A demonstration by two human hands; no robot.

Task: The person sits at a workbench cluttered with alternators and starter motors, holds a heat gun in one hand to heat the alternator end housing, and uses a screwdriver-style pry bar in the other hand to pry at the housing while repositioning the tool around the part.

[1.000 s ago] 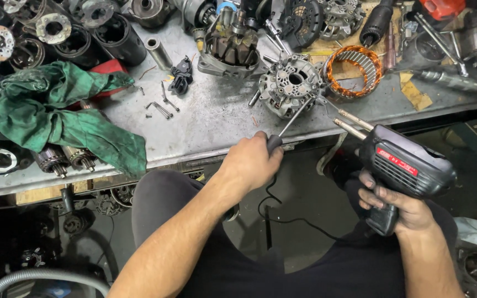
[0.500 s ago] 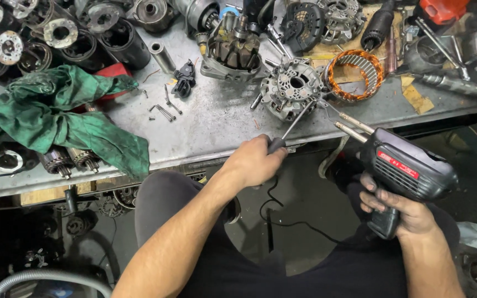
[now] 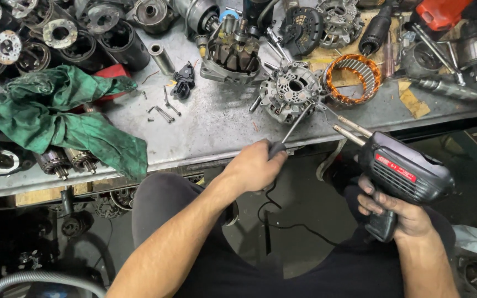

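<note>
My left hand (image 3: 254,166) grips a screwdriver (image 3: 289,132) whose shaft reaches up to a grey alternator end housing (image 3: 288,91) near the front edge of the metal workbench (image 3: 216,127). My right hand (image 3: 396,212) holds a black soldering gun (image 3: 401,171) by its pistol grip. The gun's two metal tips (image 3: 346,126) point up-left toward the housing's right side. A copper-wound stator ring (image 3: 353,77) lies just right of the housing.
A green rag (image 3: 56,118) covers the bench's left part. Loose screws (image 3: 164,110) and a small black part (image 3: 183,81) lie mid-bench. Several motor housings, rotors and other parts crowd the back and both ends. A black cable (image 3: 299,226) hangs below.
The view has shifted slightly. Both hands stay in much the same pose, with the screwdriver on the housing and the soldering gun's tips a little closer to it.
</note>
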